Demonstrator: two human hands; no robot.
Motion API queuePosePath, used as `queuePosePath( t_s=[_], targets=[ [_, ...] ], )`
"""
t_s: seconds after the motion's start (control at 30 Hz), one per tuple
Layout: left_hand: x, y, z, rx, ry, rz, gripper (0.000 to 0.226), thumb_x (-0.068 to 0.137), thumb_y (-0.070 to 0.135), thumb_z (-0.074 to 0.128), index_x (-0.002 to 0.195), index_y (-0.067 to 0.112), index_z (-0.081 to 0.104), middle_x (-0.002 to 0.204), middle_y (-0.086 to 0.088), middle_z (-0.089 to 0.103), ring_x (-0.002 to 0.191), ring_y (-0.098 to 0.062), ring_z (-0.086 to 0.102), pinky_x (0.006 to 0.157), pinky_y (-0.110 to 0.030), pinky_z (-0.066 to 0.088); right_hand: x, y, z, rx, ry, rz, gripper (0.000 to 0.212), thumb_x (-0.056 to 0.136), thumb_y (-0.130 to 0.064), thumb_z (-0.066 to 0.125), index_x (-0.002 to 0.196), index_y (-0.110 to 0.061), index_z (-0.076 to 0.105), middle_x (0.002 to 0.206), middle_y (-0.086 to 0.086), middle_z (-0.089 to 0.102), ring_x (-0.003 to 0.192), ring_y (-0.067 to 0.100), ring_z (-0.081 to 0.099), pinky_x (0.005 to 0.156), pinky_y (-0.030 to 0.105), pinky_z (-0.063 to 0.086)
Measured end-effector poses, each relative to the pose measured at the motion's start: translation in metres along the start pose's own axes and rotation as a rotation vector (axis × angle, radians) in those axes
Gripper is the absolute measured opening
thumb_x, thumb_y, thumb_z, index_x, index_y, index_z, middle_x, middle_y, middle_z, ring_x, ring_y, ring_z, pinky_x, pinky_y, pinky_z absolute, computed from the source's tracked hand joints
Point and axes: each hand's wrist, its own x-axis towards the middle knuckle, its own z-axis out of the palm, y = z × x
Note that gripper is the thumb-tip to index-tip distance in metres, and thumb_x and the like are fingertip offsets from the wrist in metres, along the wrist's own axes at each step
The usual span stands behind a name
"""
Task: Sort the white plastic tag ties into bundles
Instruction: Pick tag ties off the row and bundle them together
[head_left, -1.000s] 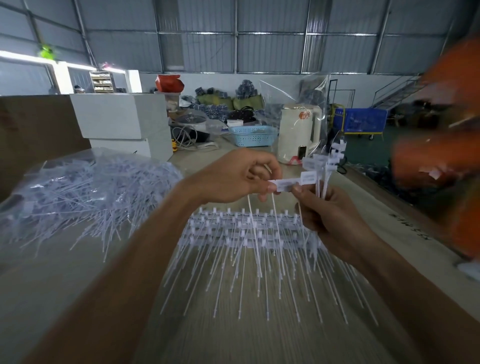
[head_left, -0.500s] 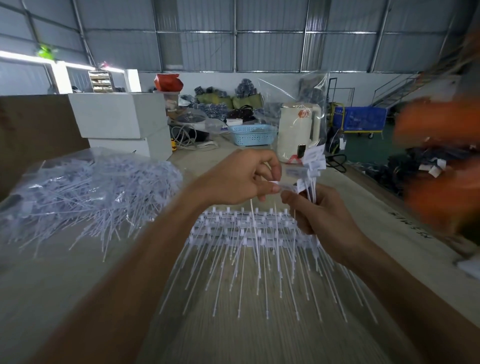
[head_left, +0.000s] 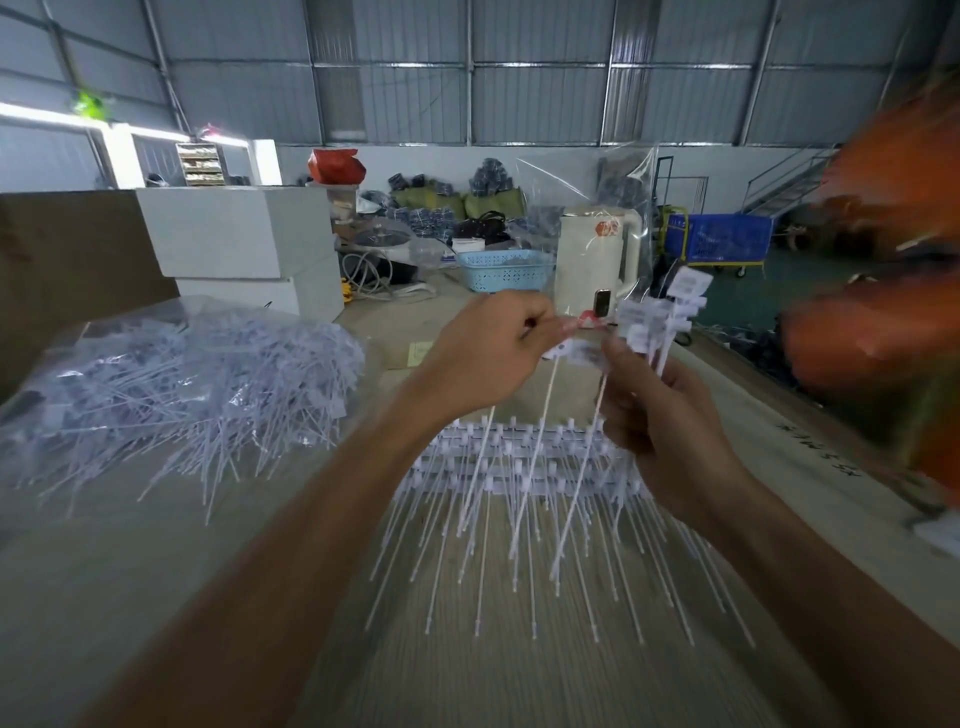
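White plastic tag ties fill the middle of the head view, and several parts of it are hard to read. An orange blur (head_left: 883, 291) smears across the right edge; its shape cannot be made out. The right hand (head_left: 660, 415) is curled round a bunch of held ties (head_left: 654, 332), flat tag heads fanned above the fist and thin tails dropping below it, but the palm covers where the stems meet. The left hand (head_left: 488, 358) pinches the head of a single tie (head_left: 569, 349) between thumb and forefinger, just beside the right hand's thumb; whether the two hands touch is unclear. Both forearms run off the bottom edge.

Under the hands, connected rows of ties (head_left: 519, 457) lie on the table (head_left: 104, 597), heads lined up in ridged strips and tails pointing toward the viewer; the wrists hide part of the rows. Bare tabletop lies near the bottom left, between the rows and a loose heap of ties (head_left: 176, 395), which sits partly in a crinkled clear bag and is well apart from the hands on the left. The table's right edge slants close by the right forearm.

Beyond, a cream kettle (head_left: 592, 260) wrapped in clear film stands near a blue perforated basket (head_left: 506, 270), and stacked white foam blocks (head_left: 239, 234) sit left of them. Corrugated metal walls close the background.
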Motion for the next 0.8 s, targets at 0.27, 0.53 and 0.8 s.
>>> queuePosePath(
  t_s=[0.27,0.53,0.8],
  targets=[
    [0.001,-0.001,0.005,-0.051,0.017,0.047,0.038,0.097,0.046,0.055,0.063,0.031,0.047,0.061,0.006,0.053,0.068,-0.027,0.063,0.078,-0.053,0.055,-0.001,-0.004,0.005,-0.025,0.011,0.103,0.065,0.078,-0.066,0.058,0.099,-0.005,0.06,0.06,0.0,0.035,0.055,0.015,0.018,0.053,0.031,0.018],
    [0.003,-0.003,0.003,-0.069,-0.003,-0.013,0.047,0.1,0.033,0.056,0.056,0.025,0.043,0.049,0.012,0.038,0.045,-0.003,0.037,0.055,-0.029,0.042,-0.004,-0.005,0.007,-0.259,-0.028,-0.082,0.03,0.092,-0.036,0.06,0.079,-0.009,0.066,0.053,-0.008,0.042,0.045,0.007,0.032,0.046,0.021,0.028],
    [-0.005,-0.01,0.001,-0.344,-0.282,-0.301,0.04,0.099,0.022,0.057,0.078,-0.011,0.066,0.048,0.004,0.045,0.045,-0.011,0.035,0.057,-0.025,0.035,0.001,-0.004,-0.015,-1.224,-0.076,-0.773,0.013,0.099,-0.029,0.047,0.087,-0.03,0.041,0.063,-0.019,0.038,0.049,0.012,0.042,0.048,0.013,0.019]
  ],
)
